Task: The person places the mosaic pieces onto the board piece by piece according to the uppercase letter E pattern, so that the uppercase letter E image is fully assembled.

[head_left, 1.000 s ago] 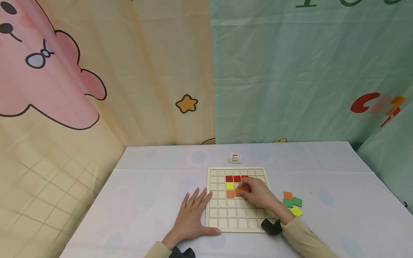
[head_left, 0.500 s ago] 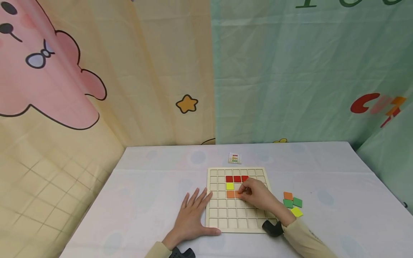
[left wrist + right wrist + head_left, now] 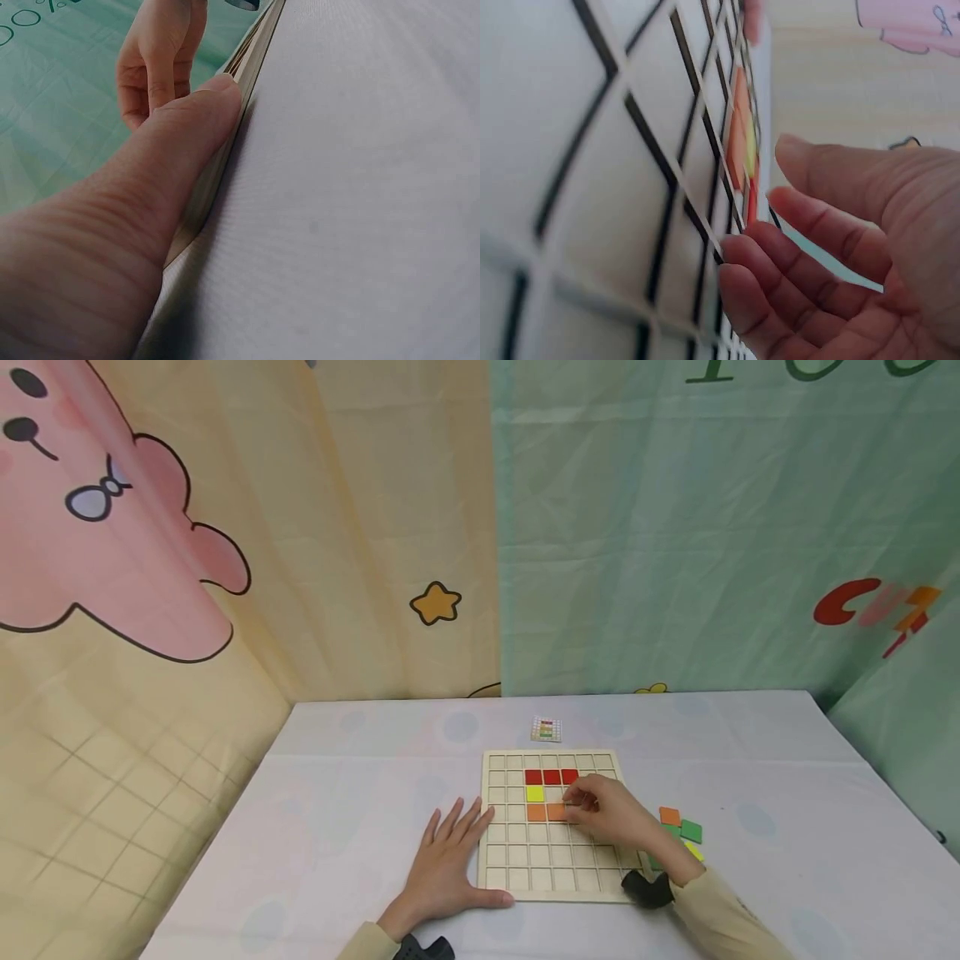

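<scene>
Rests the left hand (image 3: 450, 868) at the left side of a pale wooden gridded board (image 3: 551, 857), with fingers straight and spread wide, taking hold of nothing, and with the thumb tip at the near edge. Holds the right hand (image 3: 611, 810) over the board, with fingers loosely bent, thumb apart from them, and nothing visible in the grasp. Has a flat orange square tile (image 3: 556, 812) just beside the right fingertips, in the fourth row from the far edge, next to a matching orange tile (image 3: 536, 812); cannot tell about contact. Shows a yellow square tile (image 3: 535, 793) one row farther, then three red square tiles (image 3: 551, 777). Has a loose orange tile (image 3: 670, 816), green square tiles (image 3: 692, 832) and a loose yellow tile (image 3: 694, 852) right of the board, partly hidden behind the right forearm. Shows a small printed card (image 3: 546, 729) beyond the far edge, on a white-clothed table (image 3: 360, 827).
</scene>
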The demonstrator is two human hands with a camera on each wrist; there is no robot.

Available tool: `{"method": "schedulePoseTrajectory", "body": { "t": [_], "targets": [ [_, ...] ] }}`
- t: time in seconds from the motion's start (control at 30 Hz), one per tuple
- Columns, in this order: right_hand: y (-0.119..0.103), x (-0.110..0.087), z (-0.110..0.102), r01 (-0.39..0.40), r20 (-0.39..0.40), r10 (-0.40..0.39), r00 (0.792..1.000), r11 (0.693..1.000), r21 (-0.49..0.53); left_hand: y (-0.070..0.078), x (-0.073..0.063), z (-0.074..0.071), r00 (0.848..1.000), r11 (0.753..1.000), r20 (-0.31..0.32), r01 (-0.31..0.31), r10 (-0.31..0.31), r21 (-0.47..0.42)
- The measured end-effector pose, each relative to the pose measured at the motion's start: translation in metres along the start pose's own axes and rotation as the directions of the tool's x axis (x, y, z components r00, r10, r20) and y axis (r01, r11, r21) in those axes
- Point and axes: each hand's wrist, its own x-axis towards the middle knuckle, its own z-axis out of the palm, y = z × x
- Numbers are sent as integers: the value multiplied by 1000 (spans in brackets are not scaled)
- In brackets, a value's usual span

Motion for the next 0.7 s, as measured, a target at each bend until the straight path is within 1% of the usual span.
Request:
{"method": "schedulePoseTrajectory", "body": {
  "t": [0.1,0.17,0.3,0.37,0.47,0.6,0.7],
  "targets": [
    [10,-10,-17,26,-11,-26,1000,1000,-2,0,1,0,1000,1000,3,0,0,-4],
    [17,-18,-30,11,-23,-12,1000,1000,-27,0,1,0,1000,1000,9,3,-3,-4],
    [31,-34,-54,-73,-27,71,997,994,-86,0,1,-1,1000,1000,15,7,-7,-6],
    [37,-40,-65,-117,-24,115,993,986,-121,0,1,-1,1000,1000,13,6,-6,-7],
    [46,-47,-77,-161,-10,162,987,973,-167,0,1,-1,1000,1000,4,3,-3,-5],
    [57,-54,-87,-232,43,245,969,953,-192,-1,1,1,1000,1000,-11,-4,4,-6],
    [60,-56,-88,-280,79,297,952,943,-178,-1,1,1,1000,1000,-12,-1,1,-4]
  ]
}}
